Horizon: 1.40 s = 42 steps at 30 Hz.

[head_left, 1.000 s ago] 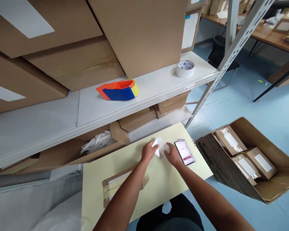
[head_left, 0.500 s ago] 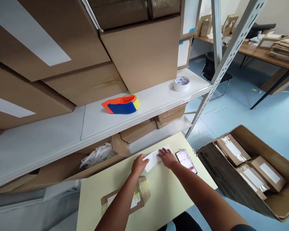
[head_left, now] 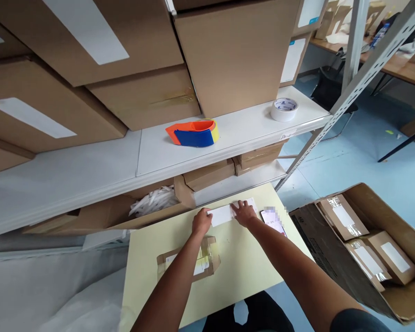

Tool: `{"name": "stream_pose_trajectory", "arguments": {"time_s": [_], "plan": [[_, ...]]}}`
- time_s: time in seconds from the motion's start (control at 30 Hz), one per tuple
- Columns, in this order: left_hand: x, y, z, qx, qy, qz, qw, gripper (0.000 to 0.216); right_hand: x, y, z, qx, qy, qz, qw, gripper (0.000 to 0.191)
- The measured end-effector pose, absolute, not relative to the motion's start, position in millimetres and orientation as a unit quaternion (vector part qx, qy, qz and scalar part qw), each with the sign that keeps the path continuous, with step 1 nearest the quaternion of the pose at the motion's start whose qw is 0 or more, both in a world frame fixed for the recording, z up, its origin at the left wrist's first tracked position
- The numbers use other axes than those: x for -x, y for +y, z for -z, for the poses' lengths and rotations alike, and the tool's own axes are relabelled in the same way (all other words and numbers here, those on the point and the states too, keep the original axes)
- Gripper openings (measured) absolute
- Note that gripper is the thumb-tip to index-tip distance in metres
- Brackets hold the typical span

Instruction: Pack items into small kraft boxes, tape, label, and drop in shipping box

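A strip of white paper [head_left: 223, 216] lies across the far part of the pale yellow table [head_left: 242, 263]. My left hand [head_left: 202, 222] pinches its left end between thumb and fingers. On the paper's right part rests my right hand [head_left: 244, 212], palm down with fingers spread, pressing it to the tabletop. Close to the right hand is a phone [head_left: 273, 221] with a lit screen, partly blurred out. A small taped cardboard box [head_left: 212, 263] with a white label sits nearer me, half hidden beneath my left forearm.
Above the table, a grey shelf [head_left: 159, 157] bears an orange and blue tape dispenser [head_left: 195, 138], a white tape roll [head_left: 284, 110] and large cartons [head_left: 238, 55]. An open box of white strips [head_left: 155, 201] stands below. At right is a big carton [head_left: 332, 258] holding small boxes.
The paper, earlier slightly raised and bent, now lies flatter and straighter. My right hand's fingers have spread on it. The camera view has shifted, so everything sits differently in frame.
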<state>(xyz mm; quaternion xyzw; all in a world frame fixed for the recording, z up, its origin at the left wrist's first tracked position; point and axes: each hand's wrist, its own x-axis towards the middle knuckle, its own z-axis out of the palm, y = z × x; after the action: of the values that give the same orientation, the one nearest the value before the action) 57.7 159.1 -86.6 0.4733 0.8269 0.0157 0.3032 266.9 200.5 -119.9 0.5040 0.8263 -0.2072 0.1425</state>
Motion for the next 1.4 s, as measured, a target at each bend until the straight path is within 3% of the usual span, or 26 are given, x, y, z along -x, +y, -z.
{"name": "stream_pose_trajectory", "arguments": {"time_s": [0.37,0.53,0.73,0.83,0.9,1.07,1.23,1.4], "plan": [[-55,162,91,-0.471,0.823,0.085,0.305,0.028,-262,202,127,-0.508,0.827,0.185,0.154,0.056],[-32,150,67,-0.467,0.835,0.096,0.274,0.032,-263,200,125,-0.511,0.826,0.193,0.139,0.057],[-2,104,3,-0.518,0.817,-0.099,0.235,0.032,-268,201,105,-0.511,0.822,0.231,0.101,0.061],[8,68,-31,-0.502,0.801,-0.210,0.251,0.035,-263,198,78,-0.516,0.817,0.247,0.072,0.048],[14,45,-52,-0.493,0.790,-0.252,0.264,0.039,-254,191,52,-0.503,0.813,0.293,0.022,0.041],[35,1,-92,-0.494,0.772,-0.290,0.274,0.045,-218,153,-16,-0.336,0.660,0.636,-0.218,0.051],[63,-27,-122,-0.525,0.773,-0.254,0.250,0.046,-178,119,-63,-0.323,0.622,0.663,-0.263,0.034],[103,-50,-130,-0.543,0.771,-0.259,0.209,0.045,-140,88,-91,-0.337,0.580,0.699,-0.249,0.031]]}}
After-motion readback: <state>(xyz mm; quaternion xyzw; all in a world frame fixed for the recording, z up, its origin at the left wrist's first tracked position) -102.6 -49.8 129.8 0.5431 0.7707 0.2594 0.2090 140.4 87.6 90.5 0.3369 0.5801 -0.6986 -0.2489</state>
